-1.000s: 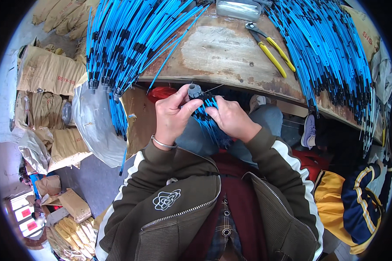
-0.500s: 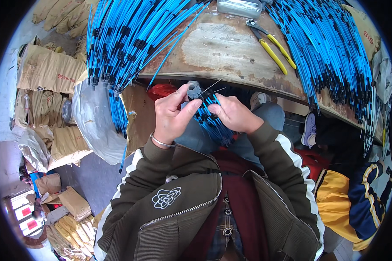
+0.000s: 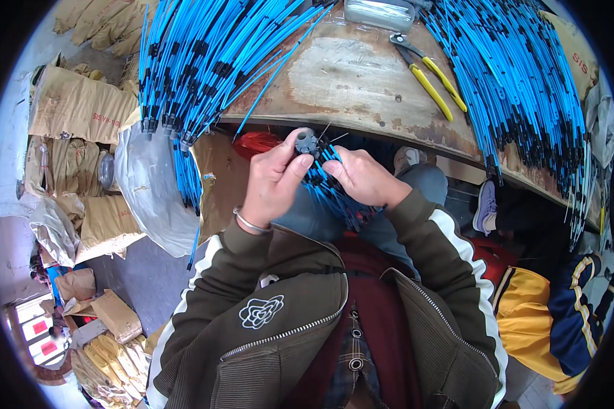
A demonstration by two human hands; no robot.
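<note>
Over my lap, my left hand (image 3: 267, 183) is closed, its thumb and fingers gripping a grey, round, notched fitting (image 3: 306, 142) with a hole in its face. My right hand (image 3: 370, 177) is closed beside it, pinching blue cables (image 3: 331, 169) with black sleeves close to the fitting. Thin bare wires (image 3: 334, 135) stick out past the black ends. More of these cables hang as a bundle (image 3: 341, 203) between my knees, below both hands. Whether the wires sit in the fitting's notches is too small to tell.
The worn wooden table (image 3: 344, 82) carries yellow-handled pliers (image 3: 426, 78), a clear tray (image 3: 378, 13), and large heaps of blue cables at left (image 3: 205, 61) and right (image 3: 512, 82). Brown paper sacks (image 3: 82, 105) and a plastic bag (image 3: 153, 184) stand at left. Another person's yellow garment (image 3: 525, 320) shows at right.
My right thumb has shifted slightly left toward the fitting. The fitting and the wire tips have tilted a little; both hands keep their hold.
</note>
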